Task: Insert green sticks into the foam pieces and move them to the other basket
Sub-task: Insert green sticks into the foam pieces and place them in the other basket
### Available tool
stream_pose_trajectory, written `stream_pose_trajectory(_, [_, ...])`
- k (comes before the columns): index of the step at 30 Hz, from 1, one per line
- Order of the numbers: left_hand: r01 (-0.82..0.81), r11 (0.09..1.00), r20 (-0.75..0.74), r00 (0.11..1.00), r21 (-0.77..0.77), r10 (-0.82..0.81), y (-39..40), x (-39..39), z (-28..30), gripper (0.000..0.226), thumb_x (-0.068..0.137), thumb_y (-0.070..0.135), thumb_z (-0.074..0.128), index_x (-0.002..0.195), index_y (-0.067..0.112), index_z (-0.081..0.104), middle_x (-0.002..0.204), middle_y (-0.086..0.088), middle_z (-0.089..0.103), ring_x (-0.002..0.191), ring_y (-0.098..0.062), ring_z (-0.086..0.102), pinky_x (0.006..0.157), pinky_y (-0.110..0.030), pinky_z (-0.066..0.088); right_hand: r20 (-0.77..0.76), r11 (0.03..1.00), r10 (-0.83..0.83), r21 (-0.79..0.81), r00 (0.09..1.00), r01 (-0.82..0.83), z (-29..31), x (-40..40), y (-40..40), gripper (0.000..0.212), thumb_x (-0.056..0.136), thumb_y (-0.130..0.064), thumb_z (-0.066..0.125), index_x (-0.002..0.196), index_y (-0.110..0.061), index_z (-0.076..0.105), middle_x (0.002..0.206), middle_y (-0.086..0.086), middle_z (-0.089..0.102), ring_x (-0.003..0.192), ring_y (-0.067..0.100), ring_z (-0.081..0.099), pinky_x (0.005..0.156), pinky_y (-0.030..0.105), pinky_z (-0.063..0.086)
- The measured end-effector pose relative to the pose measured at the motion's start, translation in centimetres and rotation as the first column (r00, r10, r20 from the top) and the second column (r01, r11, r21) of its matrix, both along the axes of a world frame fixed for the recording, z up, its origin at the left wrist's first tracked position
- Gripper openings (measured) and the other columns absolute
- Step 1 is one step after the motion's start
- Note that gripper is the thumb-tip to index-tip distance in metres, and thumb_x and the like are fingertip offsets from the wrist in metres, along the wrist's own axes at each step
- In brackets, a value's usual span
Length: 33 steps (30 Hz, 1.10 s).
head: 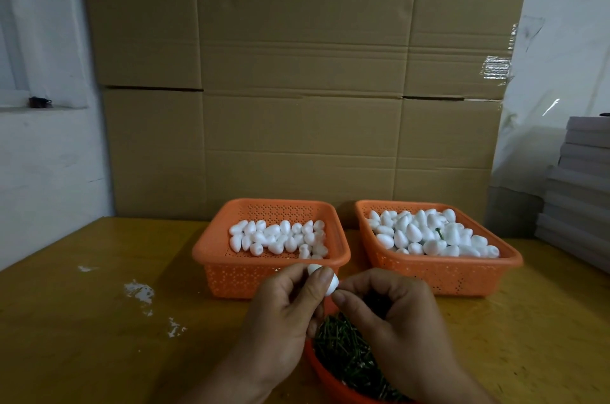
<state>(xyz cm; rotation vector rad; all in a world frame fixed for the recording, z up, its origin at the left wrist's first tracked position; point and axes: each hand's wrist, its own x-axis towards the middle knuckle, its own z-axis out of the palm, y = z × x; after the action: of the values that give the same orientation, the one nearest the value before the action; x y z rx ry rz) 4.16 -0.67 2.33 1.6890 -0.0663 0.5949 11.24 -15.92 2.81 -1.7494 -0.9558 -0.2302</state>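
Observation:
My left hand (pixel 287 304) pinches a white egg-shaped foam piece (pixel 331 284) between thumb and fingers, just in front of the left orange basket (pixel 211 248). My right hand (pixel 392 314) has its thumb and forefinger pinched together at the foam's lower end; any stick between them is hidden. Below both hands an orange bowl (pixel 325 374) holds a heap of green sticks (pixel 343 347). The left basket holds a thin layer of foam pieces (pixel 277 237). The right orange basket (pixel 445 275) is piled with foam pieces (pixel 429 233), one showing a green stick (pixel 439 233).
Stacked cardboard boxes (pixel 297 73) form a wall right behind the baskets. A stack of grey flat boards (pixel 577 192) stands at the right edge of the yellow wooden table (pixel 99 337). White foam crumbs (pixel 140 293) lie on the table to the left.

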Motion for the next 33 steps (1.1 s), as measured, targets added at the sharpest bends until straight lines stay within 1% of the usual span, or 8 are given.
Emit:
stream_pose_trajectory(9, [-0.018,0.998,0.034,0.999,0.062,0.016,0.2,0.0,0.2,0.034,0.084,0.057,0.053,0.077,0.026,0.066,0.057,0.003,0.045,0.054,-0.013,0.041,0.05,-0.022,0.036,-0.057,0.999,0.024,0.028,0.998,-0.023,-0.3,-0.2,0.4,0.01,0.087,-0.027,0.077,0.085,-0.036,0.076,0.073,-0.009,0.074,0.061,0.006,0.067,0.055,0.015,0.047])
stream_pose_trajectory(18, [-0.008,1.0,0.016,1.0,-0.016,0.008,0.0,-0.1,0.1,0.038,0.084,0.055,0.055,0.074,0.019,0.067,0.052,0.006,0.048,0.05,-0.008,0.046,0.048,-0.018,0.038,-0.136,0.996,0.033,0.085,0.99,-0.021,-0.4,-0.6,0.8,0.004,0.082,-0.027,0.08,0.08,-0.028,0.078,0.073,0.0,0.076,0.069,0.021,0.072,0.065,0.044,0.06])
stream_pose_trajectory(21, [-0.028,0.999,0.026,0.999,-0.024,0.028,-0.2,0.0,0.1,0.04,0.081,0.057,0.056,0.074,0.019,0.068,0.051,0.005,0.048,0.048,-0.007,0.046,0.047,-0.017,0.037,-0.158,0.994,0.055,0.099,0.986,-0.039,-0.2,-0.7,0.7,0.007,0.083,-0.023,0.08,0.078,-0.027,0.077,0.07,0.001,0.075,0.062,0.018,0.07,0.058,0.035,0.058])
stream_pose_trajectory(23, [-0.01,0.999,0.033,0.999,-0.03,0.011,-0.2,0.0,0.2,0.039,0.08,0.058,0.056,0.076,0.021,0.068,0.052,0.003,0.047,0.048,-0.009,0.044,0.046,-0.018,0.035,-0.197,0.988,0.092,0.143,0.976,-0.064,0.2,-0.8,0.8,0.007,0.083,-0.021,0.079,0.076,-0.024,0.077,0.064,0.002,0.072,0.054,0.009,0.062,0.051,0.023,0.049])
stream_pose_trajectory(25, [0.008,0.999,0.025,1.0,-0.049,-0.007,-0.3,-0.1,0.2,0.036,0.079,0.058,0.059,0.085,0.024,0.071,0.053,0.001,0.047,0.047,-0.011,0.043,0.044,-0.019,0.034,-0.229,0.981,0.112,0.183,0.967,-0.07,0.7,-0.7,0.8,0.006,0.079,-0.026,0.078,0.075,-0.021,0.077,0.062,0.004,0.07,0.052,0.007,0.057,0.051,0.02,0.046])
stream_pose_trajectory(28, [0.02,0.997,0.014,1.0,-0.08,-0.019,-0.2,0.0,0.0,0.046,0.078,0.056,0.06,0.104,0.018,0.067,0.052,0.0,0.047,0.043,-0.01,0.042,0.042,-0.02,0.034,-0.237,0.975,0.046,0.224,0.97,0.008,1.3,0.0,0.4,0.011,0.08,-0.025,0.078,0.073,-0.017,0.076,0.057,0.0,0.066,0.049,0.002,0.053,0.048,0.015,0.042])
stream_pose_trajectory(31, [0.025,0.996,0.007,1.0,-0.089,-0.025,-0.2,0.0,-0.1,0.044,0.078,0.056,0.058,0.098,0.016,0.066,0.053,-0.004,0.047,0.043,-0.011,0.041,0.042,-0.02,0.035,-0.265,0.958,-0.105,0.233,0.958,0.17,2.0,2.4,-0.4,0.014,0.085,-0.022,0.076,0.071,-0.02,0.076,0.065,0.002,0.071,0.052,0.009,0.06,0.05,0.016,0.049])
stream_pose_trajectory(33, [0.025,0.995,0.007,1.0,-0.097,-0.025,-0.1,0.0,-0.1,0.039,0.078,0.056,0.058,0.088,0.02,0.067,0.053,-0.004,0.047,0.044,-0.012,0.041,0.042,-0.02,0.036,-0.252,0.922,-0.27,0.211,0.929,0.325,2.3,5.1,-1.2,0.016,0.086,-0.022,0.076,0.07,-0.023,0.075,0.07,-0.004,0.074,0.064,0.01,0.067,0.06,0.024,0.057])
